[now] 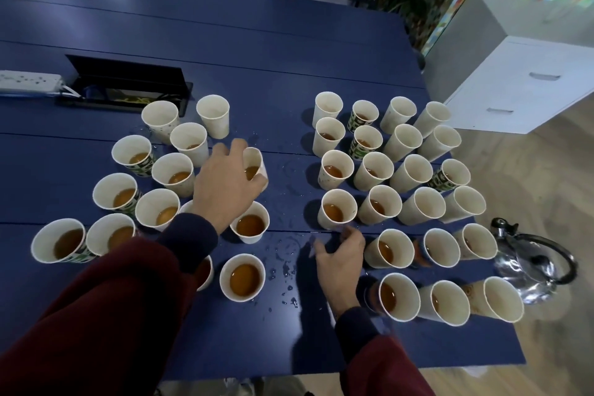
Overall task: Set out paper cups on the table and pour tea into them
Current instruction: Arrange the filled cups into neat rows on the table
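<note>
no legible text, print on paper cups (356,151) too blurred

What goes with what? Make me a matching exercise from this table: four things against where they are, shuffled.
1 kettle
2 power strip
3 left hand
4 white cabinet

A far left of the table
B on the floor, beyond the table
C gripping a paper cup
D at the table's right edge

Pairs: 1-D, 2-A, 3-C, 4-B

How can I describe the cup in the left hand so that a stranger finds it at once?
On the blue table the cups stand in two groups. The cup is at the left group's right edge, beside the gap. Only it is gripped by the left hand.
</note>
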Demonstrator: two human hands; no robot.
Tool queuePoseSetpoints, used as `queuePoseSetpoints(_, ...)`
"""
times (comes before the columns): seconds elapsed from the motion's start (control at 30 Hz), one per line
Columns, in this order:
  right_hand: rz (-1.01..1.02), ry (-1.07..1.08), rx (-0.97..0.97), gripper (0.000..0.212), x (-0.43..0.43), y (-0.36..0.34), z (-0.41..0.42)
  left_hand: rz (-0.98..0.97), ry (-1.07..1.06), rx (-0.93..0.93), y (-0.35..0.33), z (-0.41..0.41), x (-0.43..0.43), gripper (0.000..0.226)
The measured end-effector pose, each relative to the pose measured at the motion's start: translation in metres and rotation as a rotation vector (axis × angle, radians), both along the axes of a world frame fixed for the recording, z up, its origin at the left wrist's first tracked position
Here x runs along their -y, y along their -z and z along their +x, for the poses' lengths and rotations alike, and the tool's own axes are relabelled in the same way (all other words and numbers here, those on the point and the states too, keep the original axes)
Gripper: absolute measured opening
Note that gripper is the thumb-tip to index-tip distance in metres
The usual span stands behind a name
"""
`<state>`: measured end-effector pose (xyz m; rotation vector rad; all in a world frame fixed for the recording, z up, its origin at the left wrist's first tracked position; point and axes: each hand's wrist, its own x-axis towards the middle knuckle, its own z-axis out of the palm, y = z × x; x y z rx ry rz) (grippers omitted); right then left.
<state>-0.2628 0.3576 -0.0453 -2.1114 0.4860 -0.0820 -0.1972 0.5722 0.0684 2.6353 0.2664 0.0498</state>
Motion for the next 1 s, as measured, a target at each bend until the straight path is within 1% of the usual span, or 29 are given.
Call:
queuePoseSetpoints(0.07, -0.005, -0.037, 0.094, 0.052, -0.006, -0.013, -0.011, -0.011, 0.017, 0.037, -0.013, -0.01, 0.009, 0.053)
queuePoseSetpoints(0.13, -0.002, -0.103, 0.175, 0.051, -0.013, -0.028, -0.019, -0.019, 0.04, 0.071, -0.024, -0.022, 0.018, 0.053)
queuePoseSetpoints(0.23, 0.042, -0.242, 0.212, 0.063, -0.025, -0.048, -0.025, -0.053, 0.122, 0.096, -0.036, -0.041, 0.034, 0.054)
queuePoseSetpoints(0.33, 0.101, -0.336, 0.25, 0.076, -0.035, -0.061, -0.029, -0.051, 0.233, 0.076, -0.039, -0.059, 0.051, 0.055)
queuePoseSetpoints(0.37, 0.124, -0.345, 0.272, 0.075, -0.036, -0.063, -0.032, -0.048, 0.26, 0.067, -0.038, -0.065, 0.056, 0.055)
queuePoseSetpoints(0.43, 0.141, -0.341, 0.31, 0.065, -0.037, -0.066, -0.039, -0.047, 0.321, 0.057, -0.034, -0.075, 0.061, 0.054)
queuePoseSetpoints(0.53, 0.096, -0.302, 0.331, 0.052, -0.036, -0.061, -0.053, -0.076, 0.399, 0.009, -0.027, -0.088, 0.06, 0.059)
queuePoseSetpoints(0.63, 0.093, -0.262, 0.344, 0.048, -0.03, -0.048, -0.068, -0.199, 0.391, -0.046, -0.022, -0.095, 0.05, 0.072)
queuePoseSetpoints(0.67, 0.094, -0.243, 0.338, 0.048, -0.027, -0.043, -0.072, -0.202, 0.37, -0.045, -0.018, -0.094, 0.045, 0.073)
queuePoseSetpoints(0.73, 0.107, -0.197, 0.297, 0.049, -0.023, -0.036, -0.079, -0.134, 0.303, -0.049, -0.007, -0.088, 0.033, 0.071)
queuePoseSetpoints(0.83, 0.121, -0.141, 0.216, 0.05, -0.014, -0.026, -0.084, 0.001, 0.205, -0.108, 0.011, -0.076, 0.016, 0.064)
queuePoseSetpoints(0.93, 0.096, -0.119, 0.193, 0.049, -0.004, -0.015, -0.083, 0.19, 0.208, -0.16, 0.025, -0.065, 0.006, 0.057)
queuePoseSetpoints(1.0, 0.089, -0.099, 0.18, 0.047, 0.002, -0.007, -0.077, 0.25, 0.203, -0.198, 0.031, -0.057, 0.003, 0.06)
